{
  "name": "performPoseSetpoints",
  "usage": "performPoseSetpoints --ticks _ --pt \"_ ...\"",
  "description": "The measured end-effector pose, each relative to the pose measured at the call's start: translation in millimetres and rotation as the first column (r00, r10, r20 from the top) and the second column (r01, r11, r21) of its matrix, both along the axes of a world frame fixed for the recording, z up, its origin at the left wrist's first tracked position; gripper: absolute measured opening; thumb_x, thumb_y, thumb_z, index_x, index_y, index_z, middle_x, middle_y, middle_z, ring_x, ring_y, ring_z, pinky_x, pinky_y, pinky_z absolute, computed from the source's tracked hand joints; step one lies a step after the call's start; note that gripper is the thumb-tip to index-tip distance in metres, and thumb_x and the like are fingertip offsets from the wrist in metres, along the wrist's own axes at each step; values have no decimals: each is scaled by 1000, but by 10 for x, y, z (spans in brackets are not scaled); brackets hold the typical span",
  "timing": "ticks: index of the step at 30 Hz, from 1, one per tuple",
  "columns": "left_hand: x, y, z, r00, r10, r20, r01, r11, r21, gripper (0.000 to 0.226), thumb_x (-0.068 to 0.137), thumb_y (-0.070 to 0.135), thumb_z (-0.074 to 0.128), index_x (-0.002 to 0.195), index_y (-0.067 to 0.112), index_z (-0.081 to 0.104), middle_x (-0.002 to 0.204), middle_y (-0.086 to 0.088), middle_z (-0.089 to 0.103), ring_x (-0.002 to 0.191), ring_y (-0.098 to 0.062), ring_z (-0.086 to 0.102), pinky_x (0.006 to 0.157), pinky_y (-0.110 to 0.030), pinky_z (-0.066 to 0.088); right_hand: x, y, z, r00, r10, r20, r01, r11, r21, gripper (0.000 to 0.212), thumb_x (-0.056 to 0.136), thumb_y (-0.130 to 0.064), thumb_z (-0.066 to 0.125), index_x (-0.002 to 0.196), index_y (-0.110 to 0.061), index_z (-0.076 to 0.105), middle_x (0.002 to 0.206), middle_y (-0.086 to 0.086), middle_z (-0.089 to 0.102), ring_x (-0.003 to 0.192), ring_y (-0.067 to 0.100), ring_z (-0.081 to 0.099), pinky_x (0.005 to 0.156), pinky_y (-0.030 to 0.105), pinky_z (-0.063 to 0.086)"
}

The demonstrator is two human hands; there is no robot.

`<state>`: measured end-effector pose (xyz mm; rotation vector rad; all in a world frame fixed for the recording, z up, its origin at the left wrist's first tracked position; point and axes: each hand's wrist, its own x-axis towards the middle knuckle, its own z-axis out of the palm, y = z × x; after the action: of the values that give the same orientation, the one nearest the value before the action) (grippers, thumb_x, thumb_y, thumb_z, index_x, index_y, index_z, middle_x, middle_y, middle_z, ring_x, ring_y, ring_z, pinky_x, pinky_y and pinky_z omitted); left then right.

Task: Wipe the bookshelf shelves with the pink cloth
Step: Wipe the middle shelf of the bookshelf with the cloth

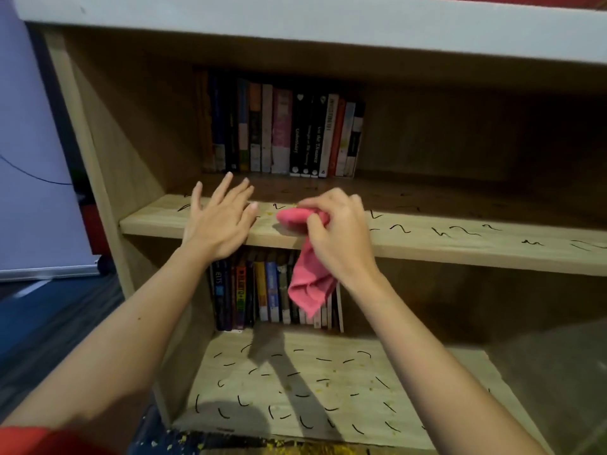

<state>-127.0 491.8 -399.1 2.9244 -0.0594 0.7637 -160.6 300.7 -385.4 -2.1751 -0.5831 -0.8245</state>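
Right hand (338, 231) grips pink cloth (310, 280) bunched on middle shelf (460, 244), tail hanging off the near edge. Left hand (220, 221) flat, fingers spread, just left.

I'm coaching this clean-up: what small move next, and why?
Probably press the pink cloth flat and sweep it rightward along the upper shelf: the right hand grips it bunched at the front edge, its tail hanging off, and black squiggles lie to the right.
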Motion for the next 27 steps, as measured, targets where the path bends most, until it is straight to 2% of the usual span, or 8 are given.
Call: performPoseSetpoints --ticks 4,7,12,15,18,23,25,27 --pt "10 4 -3 1000 -1 3 1 999 -46 53 100 45 14 148 24 24 156 11 14 144 -3 -5 114 -43 -10 142 5 -7 998 12 -66 -26 974 -226 28 93 -14 50 116 -20 65 113 -2 54 106 15 38 93 27 36" --pt "33 20 10 1000 9 -6 -9 993 -121 54 100 48 14 147 25 26 156 11 15 144 -4 -3 115 -41 -8 146 -96 135 979 160 -126 -176 976 -126 28 92 -11 49 112 -20 67 105 -5 54 103 13 39 87 23 30" --pt "50 21 96 992 108 -58 -121 942 -313 53 100 46 11 146 25 30 156 8 16 144 -8 -7 115 -44 -10 939 -107 588 990 5 -142 -32 983 -182 34 93 -10 45 123 -13 60 117 6 62 108 21 56 96 31 44" --pt "62 2 106 981 169 -95 -189 940 -285 55 100 46 8 147 24 28 157 8 15 144 -9 -8 114 -45 -11 1259 73 583 912 -65 -405 -81 939 -333 29 96 -9 41 121 -14 55 93 5 63 67 16 59 63 26 52" --pt "64 5 124 970 184 -157 -223 930 -293 57 100 47 4 148 24 22 158 8 9 144 -9 -11 113 -44 -13 1260 268 426 917 -18 -398 -199 845 -496 30 93 -7 44 118 -12 59 91 6 65 65 16 57 54 26 46" --pt "18 21 175 969 87 -229 -175 900 -400 58 99 50 2 150 25 15 158 8 5 143 -8 -15 113 -42 -16 1028 265 476 892 268 -363 -392 859 -329 39 89 2 41 114 -13 68 103 2 65 81 6 57 65 8 41" --pt "6 44 164 973 76 -217 -155 913 -377 58 99 49 2 150 24 15 158 8 5 143 -7 -15 114 -42 -16 1139 248 517 918 218 -331 -305 921 -241 39 90 1 40 114 -15 67 115 3 64 92 9 55 75 15 41" --pt "5 63 143 977 76 -197 -139 934 -329 58 99 48 1 150 24 15 158 9 6 143 -7 -14 114 -43 -15 1210 296 490 929 97 -357 -197 946 -257 38 91 -2 40 118 -16 63 120 5 62 83 11 55 67 19 43"
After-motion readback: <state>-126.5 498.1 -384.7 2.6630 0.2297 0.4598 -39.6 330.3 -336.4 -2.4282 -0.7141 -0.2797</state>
